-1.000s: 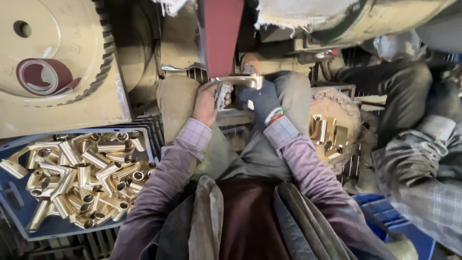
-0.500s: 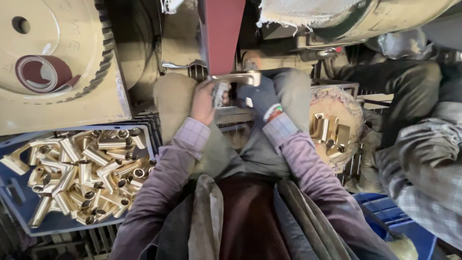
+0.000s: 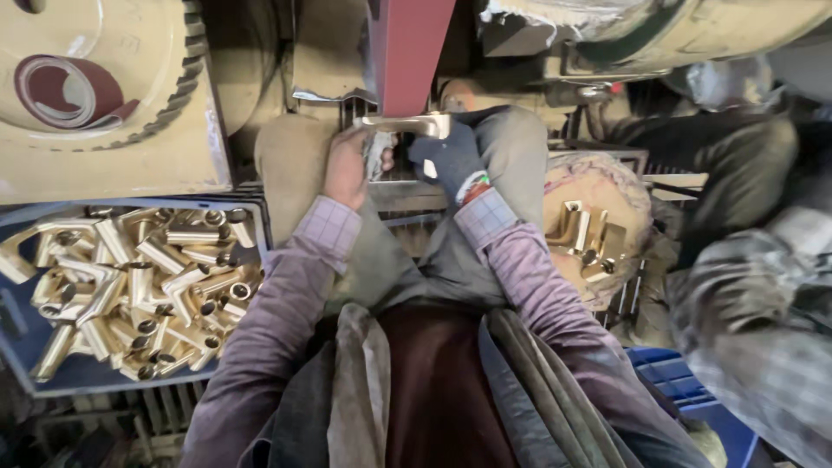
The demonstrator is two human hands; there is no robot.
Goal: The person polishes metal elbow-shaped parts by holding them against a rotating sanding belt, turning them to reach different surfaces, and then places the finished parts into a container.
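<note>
Brass handle: a pale golden lever-shaped piece (image 3: 406, 125) lies crosswise in front of the person, long axis running left to right, thicker end pointing to the person's right, thin end to the left.
Where it sits: right up against the lower end of the dark red sanding belt (image 3: 407, 52), touching or all but touching it; I can't tell which.
Left hand: bare left hand (image 3: 348, 166) is curled shut around the handle's left end, fingers wrapped, with a scrap of grey cloth showing by the thumb.
Right hand: right hand (image 3: 449, 156) in a dark knit glove is closed on the right end from below, fingertips hidden behind the metal.
Sleeves: both arms come up in checked lilac cuffs, a coloured band at the right wrist.
Lap: grey trousers, knees spread either side of the belt, a brown apron (image 3: 433, 390) hanging between.
Left side: blue tray (image 3: 52, 377) by the left knee, heaped with bent brass tube pieces (image 3: 147, 286), lying every which way.
Right side: round basket (image 3: 633, 204) lined with cloth just beside the right knee, a few shinier brass pieces (image 3: 589, 238) inside.
Machine: cream housing with a toothed wheel (image 3: 130, 78) at upper left, a coil of red abrasive strip (image 3: 65, 87) lying on it.
Neighbour: another person's checked grey sleeve (image 3: 763, 321) at the far right edge, well apart from the handle.
</note>
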